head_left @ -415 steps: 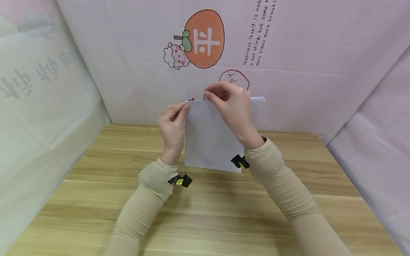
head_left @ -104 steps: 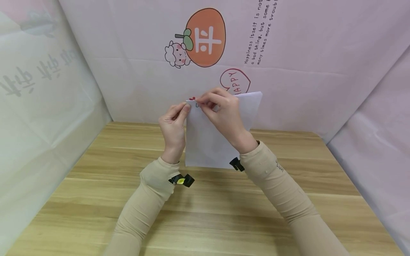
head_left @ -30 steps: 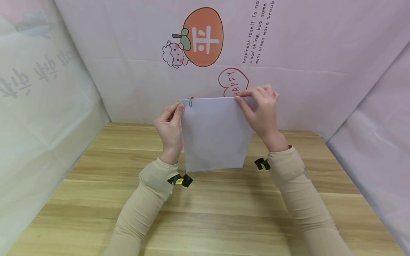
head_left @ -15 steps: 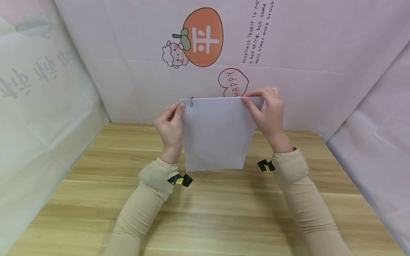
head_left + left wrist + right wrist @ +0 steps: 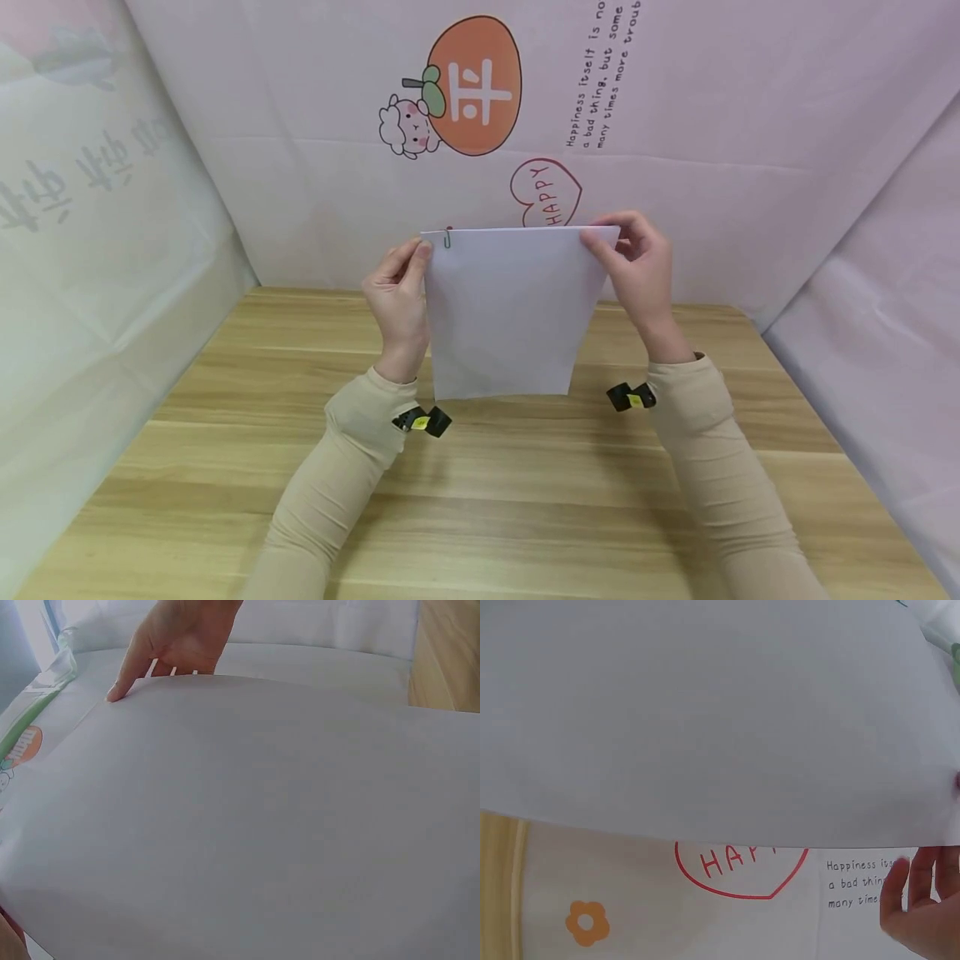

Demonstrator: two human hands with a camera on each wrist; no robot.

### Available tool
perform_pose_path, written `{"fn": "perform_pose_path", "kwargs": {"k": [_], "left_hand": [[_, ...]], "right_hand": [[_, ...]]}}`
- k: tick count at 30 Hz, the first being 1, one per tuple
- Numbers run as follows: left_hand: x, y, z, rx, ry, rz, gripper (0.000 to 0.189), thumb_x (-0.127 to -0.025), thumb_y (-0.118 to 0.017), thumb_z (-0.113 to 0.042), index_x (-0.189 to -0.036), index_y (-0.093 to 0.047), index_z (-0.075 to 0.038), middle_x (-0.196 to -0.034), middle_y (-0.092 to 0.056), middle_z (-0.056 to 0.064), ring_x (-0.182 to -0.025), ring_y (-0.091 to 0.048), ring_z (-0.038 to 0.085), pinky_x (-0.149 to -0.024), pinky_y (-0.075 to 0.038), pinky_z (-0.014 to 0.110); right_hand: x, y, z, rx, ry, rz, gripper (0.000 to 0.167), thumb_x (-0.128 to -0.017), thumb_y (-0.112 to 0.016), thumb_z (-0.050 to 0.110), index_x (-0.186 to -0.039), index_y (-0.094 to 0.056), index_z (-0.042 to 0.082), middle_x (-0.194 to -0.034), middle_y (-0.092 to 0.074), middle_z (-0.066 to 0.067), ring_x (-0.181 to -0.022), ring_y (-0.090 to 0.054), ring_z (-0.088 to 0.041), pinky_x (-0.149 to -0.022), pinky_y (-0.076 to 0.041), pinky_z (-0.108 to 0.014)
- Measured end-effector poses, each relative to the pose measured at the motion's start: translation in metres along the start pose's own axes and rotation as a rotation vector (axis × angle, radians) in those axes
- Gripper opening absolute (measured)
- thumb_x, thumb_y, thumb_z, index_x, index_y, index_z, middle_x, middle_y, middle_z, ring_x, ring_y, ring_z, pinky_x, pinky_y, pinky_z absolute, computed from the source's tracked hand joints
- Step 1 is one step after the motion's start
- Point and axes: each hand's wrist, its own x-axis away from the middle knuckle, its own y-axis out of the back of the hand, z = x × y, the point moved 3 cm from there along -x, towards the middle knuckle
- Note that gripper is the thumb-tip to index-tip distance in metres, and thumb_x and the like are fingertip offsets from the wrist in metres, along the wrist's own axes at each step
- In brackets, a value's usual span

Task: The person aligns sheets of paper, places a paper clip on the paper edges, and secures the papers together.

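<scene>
White paper point(image 5: 510, 317), apparently a few sheets together, hangs upright above the table with its top edge nearly level. My left hand point(image 5: 399, 296) pinches its upper left corner between thumb and fingers. Close to that corner, a green paper clip point(image 5: 447, 240) sits over the top edge. At the upper right corner my right hand point(image 5: 643, 279) pinches the paper, thumb on the near face and fingers behind. The right wrist view shows those fingers point(image 5: 922, 900) behind the sheet, and most of that view is filled by the paper.
Below is a wood-grain table point(image 5: 480, 517). A white printed cloth backdrop point(image 5: 697, 200) stands close behind the paper, with cloth walls at both sides. Small black cameras point(image 5: 423, 422) sit on the wrists.
The right hand has left the paper clip, which now sits on the top edge near the left corner. Over the last second it slid right along the edge to the right corner. The left hand stayed.
</scene>
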Motion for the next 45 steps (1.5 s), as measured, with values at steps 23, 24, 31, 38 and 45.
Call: {"fn": "perform_pose_path", "kwargs": {"k": [23, 24, 31, 38, 45], "left_hand": [[0.001, 0.001, 0.001, 0.013, 0.002, -0.003, 0.015, -0.08, -0.071, 0.003, -0.089, -0.069, 0.015, -0.072, -0.068, -0.005, -0.065, -0.055, 0.006, -0.06, -0.045, 0.016], [0.001, 0.001, 0.001, 0.008, 0.005, -0.005, 0.016, -0.08, -0.071, 0.003, -0.09, -0.068, 0.015, -0.072, -0.068, -0.006, -0.066, -0.056, 0.006, -0.061, -0.046, 0.016], [0.0, 0.001, 0.001, 0.013, 0.021, -0.007, 0.011, -0.08, -0.071, 0.002, -0.089, -0.072, 0.01, -0.074, -0.069, -0.005, -0.069, -0.057, 0.007, -0.064, -0.048, 0.016], [0.0, 0.001, 0.001, 0.016, 0.027, -0.021, 0.009, -0.079, -0.072, 0.002, -0.084, -0.077, -0.004, -0.074, -0.07, -0.007, -0.068, -0.059, 0.006, -0.074, -0.048, 0.019], [0.001, 0.002, 0.002, 0.005, 0.036, -0.029, 0.012, -0.079, -0.073, 0.001, -0.082, -0.077, -0.01, -0.073, -0.07, -0.007, -0.066, -0.059, 0.005, -0.071, -0.048, 0.018]], "right_hand": [[0.024, 0.005, -0.057, -0.09, -0.277, 0.256, 0.045, -0.086, -0.07, 0.02, -0.128, -0.058, 0.009, -0.105, -0.066, 0.001, -0.093, -0.062, -0.013, -0.077, -0.053, -0.02], [0.025, 0.004, -0.059, -0.081, -0.278, 0.27, 0.046, -0.086, -0.07, 0.021, -0.129, -0.057, 0.01, -0.107, -0.066, 0.001, -0.094, -0.062, -0.013, -0.078, -0.053, -0.02], [0.034, 0.002, -0.069, -0.106, -0.271, 0.317, 0.042, -0.087, -0.069, 0.017, -0.127, -0.057, 0.006, -0.107, -0.066, 0.002, -0.096, -0.063, -0.013, -0.079, -0.052, -0.021], [0.04, 0.003, -0.076, -0.089, -0.275, 0.334, 0.043, -0.089, -0.067, 0.019, -0.128, -0.056, 0.006, -0.107, -0.066, 0.002, -0.097, -0.063, -0.013, -0.08, -0.052, -0.021], [0.044, 0.004, -0.08, -0.111, -0.272, 0.357, 0.045, -0.089, -0.066, 0.018, -0.131, -0.054, 0.006, -0.113, -0.065, 0.0, -0.101, -0.063, -0.013, -0.082, -0.052, -0.021]]}}
